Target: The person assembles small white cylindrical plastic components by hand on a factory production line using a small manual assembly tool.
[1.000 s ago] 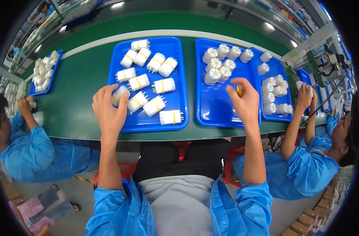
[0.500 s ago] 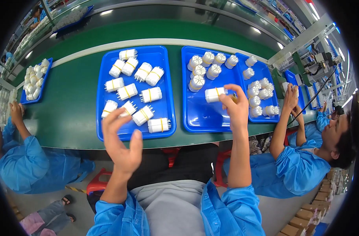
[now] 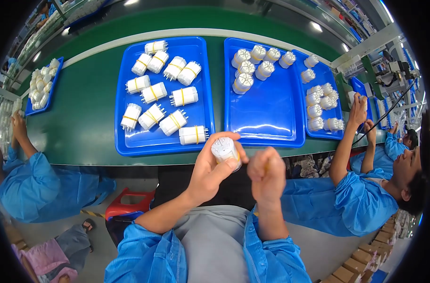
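My left hand [image 3: 210, 172] is closed round a white cylindrical part [image 3: 223, 148], held just in front of the table edge with its pale grey end turned up. Beside it on the right, my right hand [image 3: 267, 174] has its fingers curled together and blurred by motion; a yellowish bit shows among them, too smeared to name. In the left blue tray [image 3: 144, 144] lie several white pronged parts [image 3: 184, 95], each with a yellow band round it. Several similar white parts [image 3: 243, 83] stand on end at the back of the middle blue tray [image 3: 266, 115].
A further blue tray [image 3: 322, 133] with white parts adjoins the middle one. A co-worker's hands [image 3: 358, 111] work at the right, another person's hands [image 3: 19, 125] at the left near a small filled tray [image 3: 28, 112]. A red stool [image 3: 123, 203] stands below the green table [image 3: 78, 137].
The white part has passed from my right hand over the middle tray to my left hand near my body. My left hand was open before. Both hands have come together.
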{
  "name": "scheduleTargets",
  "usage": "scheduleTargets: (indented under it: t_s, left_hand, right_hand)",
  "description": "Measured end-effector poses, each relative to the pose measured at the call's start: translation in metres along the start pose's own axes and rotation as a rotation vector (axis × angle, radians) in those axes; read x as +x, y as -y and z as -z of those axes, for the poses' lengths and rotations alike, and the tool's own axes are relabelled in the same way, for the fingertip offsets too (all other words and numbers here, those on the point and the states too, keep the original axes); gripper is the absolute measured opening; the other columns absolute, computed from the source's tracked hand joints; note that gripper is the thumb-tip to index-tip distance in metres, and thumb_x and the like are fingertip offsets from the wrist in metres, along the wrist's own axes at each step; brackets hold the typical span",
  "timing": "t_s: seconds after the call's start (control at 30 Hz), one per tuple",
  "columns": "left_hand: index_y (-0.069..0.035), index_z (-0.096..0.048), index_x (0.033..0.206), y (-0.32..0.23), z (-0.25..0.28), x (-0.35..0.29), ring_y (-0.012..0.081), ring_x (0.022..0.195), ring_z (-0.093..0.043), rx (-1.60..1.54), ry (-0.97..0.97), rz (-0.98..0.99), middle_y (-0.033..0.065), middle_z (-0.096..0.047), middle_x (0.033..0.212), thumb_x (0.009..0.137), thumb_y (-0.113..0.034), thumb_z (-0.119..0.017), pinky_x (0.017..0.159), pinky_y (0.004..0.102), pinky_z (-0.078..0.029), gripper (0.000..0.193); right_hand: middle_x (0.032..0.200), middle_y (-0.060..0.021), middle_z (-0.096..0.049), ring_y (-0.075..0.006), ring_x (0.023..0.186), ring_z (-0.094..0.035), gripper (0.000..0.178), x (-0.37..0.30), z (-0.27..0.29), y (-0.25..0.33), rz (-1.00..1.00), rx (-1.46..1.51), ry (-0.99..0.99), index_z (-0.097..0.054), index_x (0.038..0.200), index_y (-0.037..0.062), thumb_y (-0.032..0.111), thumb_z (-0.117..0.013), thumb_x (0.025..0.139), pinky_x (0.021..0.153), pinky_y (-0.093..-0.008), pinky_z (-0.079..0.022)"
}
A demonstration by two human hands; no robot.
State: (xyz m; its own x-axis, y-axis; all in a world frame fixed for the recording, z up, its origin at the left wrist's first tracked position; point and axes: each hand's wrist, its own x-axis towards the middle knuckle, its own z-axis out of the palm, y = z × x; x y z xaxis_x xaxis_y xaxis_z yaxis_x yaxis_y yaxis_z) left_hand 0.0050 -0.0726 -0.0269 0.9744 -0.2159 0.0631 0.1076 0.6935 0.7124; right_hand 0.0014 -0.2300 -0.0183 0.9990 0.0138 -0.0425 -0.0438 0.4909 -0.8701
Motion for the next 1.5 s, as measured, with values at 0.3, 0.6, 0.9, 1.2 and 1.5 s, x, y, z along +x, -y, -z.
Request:
scheduleTargets:
  t_s: [0.3,0.6,0.9,1.2,1.5]
  left_hand:
    - [-0.005,-0.05,0.113,-0.009,-0.006,-0.01,0.0096,0.058,-0.056,0.099,0.008,0.335,0.0068,-0.06,0.079,0.082,-0.005,-0.073,0.045,0.0218,-0.041,0.038]
    - [-0.003,-0.062,0.102,-0.023,-0.007,-0.009,0.0054,0.06,-0.055,0.263,0.064,0.476,0.001,-0.061,0.078,0.078,-0.008,-0.071,0.05,0.0219,-0.043,0.026]
    - [-0.002,-0.063,0.095,-0.009,-0.005,-0.012,0.0111,0.069,-0.058,0.493,0.102,0.303,0.0048,-0.064,0.078,0.074,-0.005,-0.07,0.063,0.0282,-0.049,0.022]
    - [-0.001,-0.062,0.097,-0.003,0.005,-0.01,0.0155,0.07,-0.061,0.679,0.081,0.289,0.0079,-0.066,0.08,0.075,-0.006,-0.07,0.067,0.0311,-0.05,0.024]
    - [-0.004,-0.056,0.111,-0.013,0.008,-0.015,0.005,0.077,-0.054,0.383,0.047,0.496,0.0002,-0.058,0.085,0.08,-0.003,-0.072,0.065,0.0234,-0.046,0.034]
  right_hand:
    - [0.049,0.0007,-0.032,-0.0161,0.047,-0.025,0.06,0.013,-0.023,0.041,0.341,0.391,0.479,-0.028,0.057,0.013,0.053,-0.032,0.101,0.049,-0.034,-0.024]
    - [0.048,0.0007,-0.032,-0.0159,0.044,-0.027,0.058,0.01,-0.027,0.03,0.32,0.372,0.525,-0.026,0.056,0.0136,0.05,-0.035,0.1,0.047,-0.034,-0.025]
    - [0.046,0.0012,-0.03,-0.0144,0.04,-0.024,0.057,0.007,-0.025,0.021,0.311,0.375,0.498,-0.025,0.056,0.0138,0.048,-0.035,0.101,0.044,-0.0316,-0.023]
    - [0.047,0.001,-0.029,-0.0145,0.043,-0.023,0.056,0.014,-0.017,0.016,0.193,0.318,0.51,-0.025,0.057,0.0135,0.045,-0.032,0.102,0.046,-0.0332,-0.022]
    - [0.047,0.0013,-0.03,-0.0148,0.042,-0.024,0.056,0.006,-0.021,0.024,0.307,0.378,0.478,-0.026,0.057,0.0143,0.049,-0.032,0.101,0.046,-0.0328,-0.024]
